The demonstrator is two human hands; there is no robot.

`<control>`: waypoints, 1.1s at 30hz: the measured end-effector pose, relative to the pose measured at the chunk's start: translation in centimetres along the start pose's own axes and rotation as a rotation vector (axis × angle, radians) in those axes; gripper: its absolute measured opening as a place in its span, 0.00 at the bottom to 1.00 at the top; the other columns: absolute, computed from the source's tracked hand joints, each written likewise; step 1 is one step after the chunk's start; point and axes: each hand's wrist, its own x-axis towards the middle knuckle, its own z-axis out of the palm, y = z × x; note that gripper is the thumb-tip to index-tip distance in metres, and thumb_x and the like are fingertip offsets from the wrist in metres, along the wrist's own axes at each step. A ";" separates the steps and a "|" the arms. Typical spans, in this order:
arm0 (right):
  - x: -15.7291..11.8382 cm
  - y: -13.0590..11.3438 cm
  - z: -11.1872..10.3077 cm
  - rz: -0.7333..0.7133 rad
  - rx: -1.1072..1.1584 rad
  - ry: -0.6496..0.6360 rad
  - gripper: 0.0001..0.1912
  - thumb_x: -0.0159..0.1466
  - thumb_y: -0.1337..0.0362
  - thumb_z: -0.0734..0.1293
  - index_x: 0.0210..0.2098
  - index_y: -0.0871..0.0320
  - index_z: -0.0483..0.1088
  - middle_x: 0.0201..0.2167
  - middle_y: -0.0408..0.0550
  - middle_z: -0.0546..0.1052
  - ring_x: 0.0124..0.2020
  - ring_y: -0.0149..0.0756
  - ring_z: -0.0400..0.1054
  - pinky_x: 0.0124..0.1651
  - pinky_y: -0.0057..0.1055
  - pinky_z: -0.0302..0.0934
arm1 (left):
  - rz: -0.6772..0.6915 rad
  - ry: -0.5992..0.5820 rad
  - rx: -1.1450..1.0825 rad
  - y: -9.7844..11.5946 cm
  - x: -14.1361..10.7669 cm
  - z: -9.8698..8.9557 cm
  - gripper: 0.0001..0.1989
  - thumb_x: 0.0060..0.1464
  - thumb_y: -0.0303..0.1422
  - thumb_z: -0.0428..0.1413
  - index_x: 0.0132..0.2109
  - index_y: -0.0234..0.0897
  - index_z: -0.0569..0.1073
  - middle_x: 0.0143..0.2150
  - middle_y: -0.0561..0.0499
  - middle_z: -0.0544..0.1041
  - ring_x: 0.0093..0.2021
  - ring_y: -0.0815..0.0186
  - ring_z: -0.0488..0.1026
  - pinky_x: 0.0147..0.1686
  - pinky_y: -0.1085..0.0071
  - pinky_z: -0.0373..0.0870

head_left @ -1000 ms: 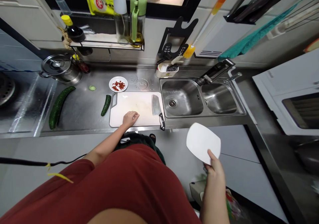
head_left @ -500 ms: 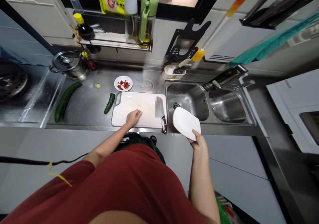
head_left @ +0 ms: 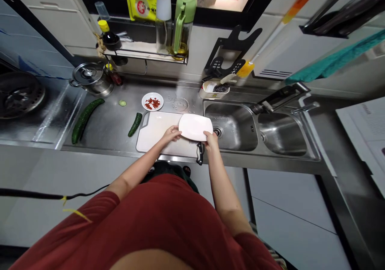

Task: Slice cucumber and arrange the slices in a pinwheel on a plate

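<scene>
A white square-cornered plate [head_left: 195, 127] is held level over the white cutting board [head_left: 153, 131], gripped by my right hand [head_left: 211, 140] at its near right edge. My left hand [head_left: 171, 133] grips its left edge. The plate hides the cleaver's blade, and the black cleaver handle [head_left: 199, 153] juts past the board's front edge below my right hand. Left of the board lie a cut cucumber piece [head_left: 135, 124] and a whole cucumber [head_left: 85, 119]. A small plate of chopped red chilli [head_left: 152, 101] stands behind the board.
The double steel sink [head_left: 231, 126] is directly right of the board, with a tap [head_left: 279, 99] behind it. A steel pot [head_left: 92, 79] stands back left beside the stove burner [head_left: 18, 95]. Oil bottles [head_left: 183, 23] stand on a shelf above.
The white plate has moved left from beside the sink to above the cutting board. My left hand has lifted off the board and now grips the plate alongside my right hand.
</scene>
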 end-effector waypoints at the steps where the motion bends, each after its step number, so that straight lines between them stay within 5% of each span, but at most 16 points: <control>1: 0.3 0.0 0.7 -0.020 -0.012 -0.019 0.18 0.51 0.74 0.66 0.43 0.60 0.67 0.26 0.39 0.74 0.23 0.28 0.67 0.24 0.24 0.66 | -0.003 0.022 -0.019 0.1 0.2 -0.4 0.26 0.45 0.38 0.65 0.49 0.34 0.67 0.28 0.54 0.75 0.25 0.73 0.72 0.22 0.79 0.62; 9: 2.5 -0.9 4.0 -0.151 -0.210 -0.297 0.16 0.55 0.71 0.67 0.43 0.56 0.63 0.35 0.43 0.75 0.28 0.29 0.70 0.25 0.24 0.68 | 0.001 0.139 -0.093 2.0 1.9 -2.8 0.23 0.44 0.32 0.64 0.48 0.34 0.66 0.27 0.54 0.76 0.22 0.75 0.71 0.22 0.80 0.63; 15: 4.8 -2.6 5.3 -0.099 -0.427 -0.644 0.17 0.57 0.65 0.70 0.42 0.56 0.59 0.19 0.38 0.71 0.15 0.26 0.62 0.12 0.17 0.52 | 0.005 0.187 -0.092 3.9 4.5 -4.9 0.20 0.47 0.27 0.60 0.48 0.33 0.67 0.24 0.55 0.75 0.20 0.76 0.69 0.23 0.80 0.66; 19: 6.6 -2.9 6.9 -0.081 -0.453 -0.605 0.18 0.58 0.65 0.71 0.41 0.55 0.58 0.14 0.32 0.65 0.10 0.23 0.54 0.12 0.16 0.45 | -0.007 0.196 -0.052 4.6 6.2 -6.1 0.20 0.48 0.25 0.60 0.49 0.30 0.67 0.24 0.53 0.75 0.20 0.76 0.69 0.24 0.79 0.68; 33: 7.7 -3.2 10.9 -0.114 -0.624 -0.403 0.17 0.61 0.67 0.70 0.45 0.58 0.60 0.12 0.32 0.64 0.10 0.21 0.53 0.12 0.15 0.46 | 0.040 0.278 0.016 4.8 9.7 -6.8 0.15 0.48 0.20 0.57 0.46 0.25 0.69 0.20 0.54 0.72 0.19 0.75 0.68 0.25 0.77 0.68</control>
